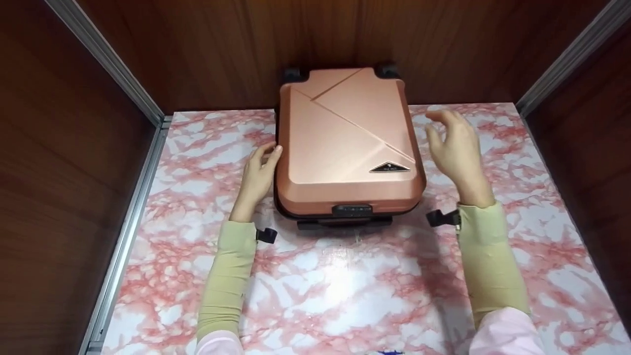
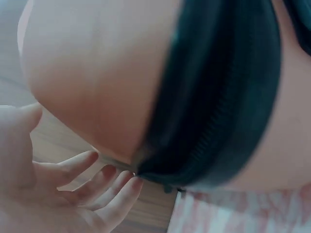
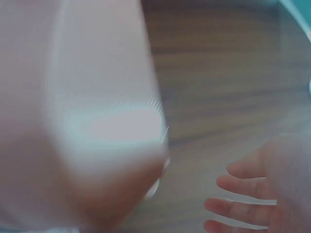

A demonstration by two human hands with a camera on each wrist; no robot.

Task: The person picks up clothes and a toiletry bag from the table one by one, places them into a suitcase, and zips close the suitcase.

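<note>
A rose-gold hard-shell suitcase point(image 1: 340, 133) lies flat on a marbled red-and-white tabletop, its wheels point(image 1: 293, 75) toward the back panel. On its near edge sits a black lock point(image 1: 353, 210), and a dark triangular badge point(image 1: 389, 167) marks the lower right of the shell. My left hand point(image 1: 259, 172) is at the suitcase's left side, thumb against the shell's edge. In the left wrist view, the fingers point(image 2: 116, 194) of that hand are loosely spread by the black zip band point(image 2: 209, 97). My right hand point(image 1: 458, 145) hovers apart from the right side, fingers loosely bent and holding nothing.
Dark wooden panels point(image 1: 236, 54) rise behind and on both sides, with metal rails point(image 1: 128, 236) along the corners. The marbled tabletop point(image 1: 335, 296) extends in front of the suitcase. A small blue mark point(image 1: 390, 352) shows at the bottom edge.
</note>
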